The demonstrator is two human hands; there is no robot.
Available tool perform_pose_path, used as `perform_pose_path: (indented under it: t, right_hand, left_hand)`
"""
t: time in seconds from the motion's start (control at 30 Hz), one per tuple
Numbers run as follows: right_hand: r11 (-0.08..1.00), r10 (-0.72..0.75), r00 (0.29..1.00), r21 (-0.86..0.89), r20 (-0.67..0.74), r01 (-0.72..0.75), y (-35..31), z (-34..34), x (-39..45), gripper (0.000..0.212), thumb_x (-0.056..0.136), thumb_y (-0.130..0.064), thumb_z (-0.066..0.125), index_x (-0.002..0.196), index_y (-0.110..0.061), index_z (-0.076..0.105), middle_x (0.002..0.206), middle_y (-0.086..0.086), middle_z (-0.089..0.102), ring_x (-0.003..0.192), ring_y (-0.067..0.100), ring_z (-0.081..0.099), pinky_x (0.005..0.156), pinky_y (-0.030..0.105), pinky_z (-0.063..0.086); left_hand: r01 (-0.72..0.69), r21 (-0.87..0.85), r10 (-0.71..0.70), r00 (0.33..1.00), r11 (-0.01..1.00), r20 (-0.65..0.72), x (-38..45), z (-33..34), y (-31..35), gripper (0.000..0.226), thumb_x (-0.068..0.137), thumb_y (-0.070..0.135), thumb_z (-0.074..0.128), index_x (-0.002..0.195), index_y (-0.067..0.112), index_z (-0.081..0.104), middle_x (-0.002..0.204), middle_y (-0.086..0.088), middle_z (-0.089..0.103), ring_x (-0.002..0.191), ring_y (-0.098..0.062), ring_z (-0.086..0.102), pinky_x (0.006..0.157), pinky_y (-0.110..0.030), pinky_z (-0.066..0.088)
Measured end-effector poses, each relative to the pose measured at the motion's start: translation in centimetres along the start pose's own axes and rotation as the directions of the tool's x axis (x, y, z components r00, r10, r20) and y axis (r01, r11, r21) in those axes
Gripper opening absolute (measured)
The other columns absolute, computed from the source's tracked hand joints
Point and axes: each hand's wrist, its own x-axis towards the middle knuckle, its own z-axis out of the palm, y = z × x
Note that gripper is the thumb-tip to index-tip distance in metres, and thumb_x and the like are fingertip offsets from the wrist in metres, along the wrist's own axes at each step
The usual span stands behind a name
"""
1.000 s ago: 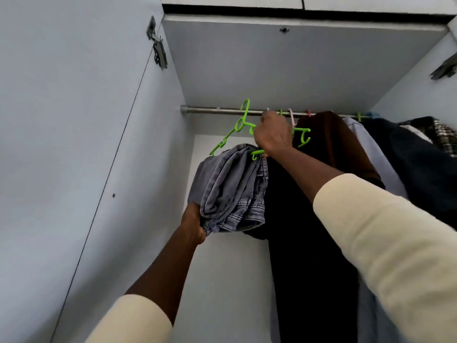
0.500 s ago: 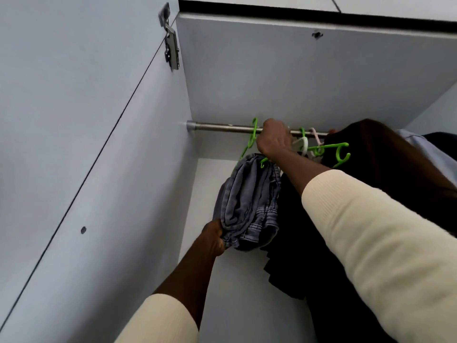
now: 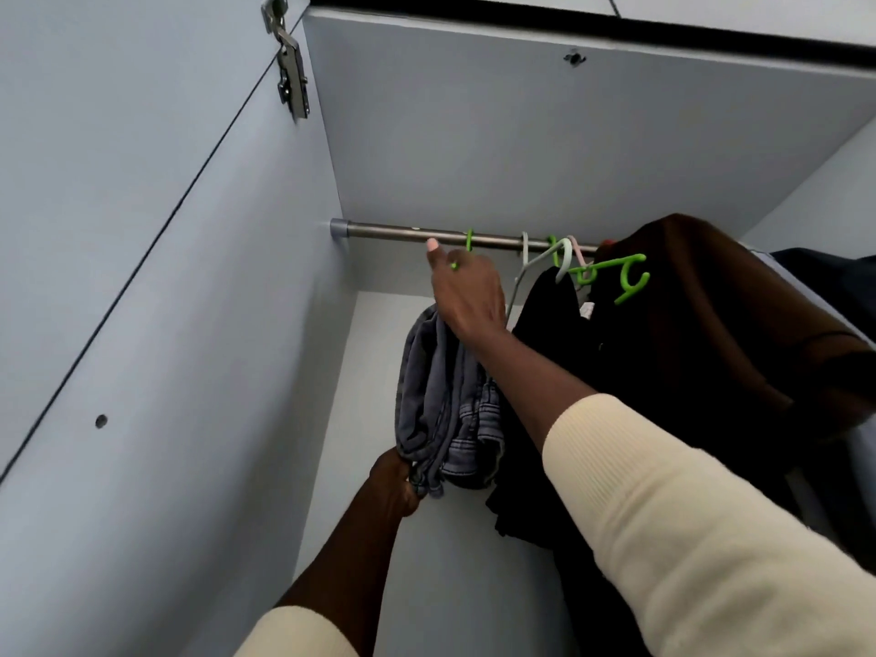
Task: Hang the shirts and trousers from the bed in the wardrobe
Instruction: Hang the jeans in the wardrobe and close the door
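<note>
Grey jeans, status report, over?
Green hanger hook on rail. Right hand at hanger, left hand gripping grey jeans. Nothing blocking.

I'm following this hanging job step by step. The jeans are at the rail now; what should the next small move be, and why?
Probably let go with the left hand: the green hanger already hooks over the rail, and the jeans hang below the right hand.

Rail [image 3: 393, 233]: bare stretch from its left end cap to the green hook [image 3: 469, 240], open room below there beside the wardrobe wall [image 3: 213, 372]. Right of the hook the rail is crowded: hangers, black garment [image 3: 559, 353], brown garment [image 3: 720, 315] packed tight. Grey jeans [image 3: 445, 405] hang under the hook, narrowing the gap.
</note>
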Motion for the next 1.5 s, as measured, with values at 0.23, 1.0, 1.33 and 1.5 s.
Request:
perform_pose_path:
  t: [0.23,1.0,1.33,1.5]
  right_hand:
    - [0.882,0.389,0.921,0.281,0.021,-0.378,4.5,-1.2,-5.4,0.101,0.081,-0.051,0.073,0.152,-0.005,0.018,0.156,0.017,0.028,0.141,0.034,0.034,0.113,0.041,0.033]
    - [0.816,0.417,0.775,0.181,0.476,-0.550,1.3,-12.8,-16.4,0.042,0.084,-0.027,0.065,0.121,-0.011,0.053,0.117,0.011,0.062,0.103,0.030,0.061,0.083,0.035,0.050]
    - [0.974,0.216,0.861,-0.161,0.461,-0.158,-2.2,-22.9,-23.8,0.021,0.088,-0.010,0.054,0.109,-0.005,0.055,0.114,0.015,0.057,0.104,0.034,0.058,0.085,0.042,0.049]
    - [0.940,0.228,0.829,-0.339,0.511,-0.050,-4.9,-29.3,-29.1,0.024,0.090,-0.004,0.047,0.112,0.000,0.054,0.118,0.016,0.053,0.104,0.035,0.056,0.079,0.038,0.044]
  left_hand:
    - [0.002,0.211,0.027,0.991,0.977,-0.132,-2.7,-0.3,2.0,0.017,0.099,0.001,0.048,0.091,-0.008,0.060,0.072,-0.019,0.059,0.053,-0.027,0.052,0.032,-0.019,0.040]
    - [-0.225,0.784,0.557,0.811,0.578,-0.178,-22.6,5.9,0.1,0.039,0.099,0.023,0.040,0.134,0.005,0.043,0.135,-0.020,0.052,0.122,-0.039,0.050,0.098,-0.044,0.043]
    - [-0.182,0.968,0.483,0.841,-0.171,0.244,-33.7,6.8,0.5,0.041,0.093,0.020,0.054,0.133,0.010,0.048,0.137,-0.014,0.050,0.125,-0.035,0.046,0.099,-0.050,0.043]
    - [-0.183,0.930,0.414,0.856,-0.318,0.309,-42.1,5.9,-0.3,0.032,0.097,0.023,0.050,0.124,0.007,0.059,0.126,-0.012,0.060,0.118,-0.031,0.053,0.096,-0.043,0.039]
